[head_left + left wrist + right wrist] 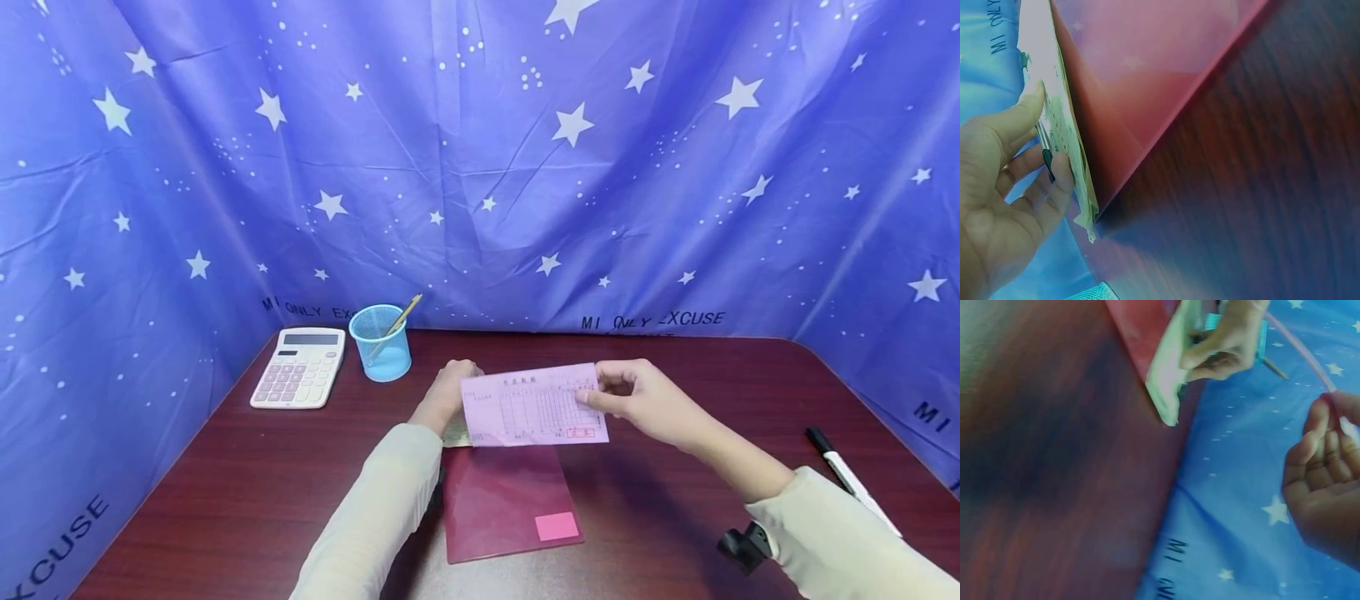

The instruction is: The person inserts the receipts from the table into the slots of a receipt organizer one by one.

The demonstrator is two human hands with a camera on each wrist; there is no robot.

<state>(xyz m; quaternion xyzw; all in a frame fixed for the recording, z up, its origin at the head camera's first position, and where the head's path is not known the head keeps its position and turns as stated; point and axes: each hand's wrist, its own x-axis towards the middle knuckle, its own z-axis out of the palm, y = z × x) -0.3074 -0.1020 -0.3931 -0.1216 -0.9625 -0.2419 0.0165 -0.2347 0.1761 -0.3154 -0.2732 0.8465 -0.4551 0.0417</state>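
Note:
Between thumb and fingers, my right hand (648,404) pinches a pink printed slip (525,408) by its right edge. The slip faces me, with a red stamped box near its lower right corner. My left hand (450,387), partly behind the slip, grips a thin stack of pale paper slips (1069,131), stood on edge over a dark red folder (502,500). A small black and silver piece (1046,153) shows at the stack beside the left fingers. In the right wrist view the pink slip (1304,350) appears edge-on. A bright pink label (557,526) marks the folder's near corner.
A white calculator (295,371) lies at the back left, next to a blue mesh pen cup (386,354) with a pencil (405,315) in it. A black-capped white marker (851,479) lies on the right. Behind the dark wooden table (247,500) hangs a starry blue curtain (480,167).

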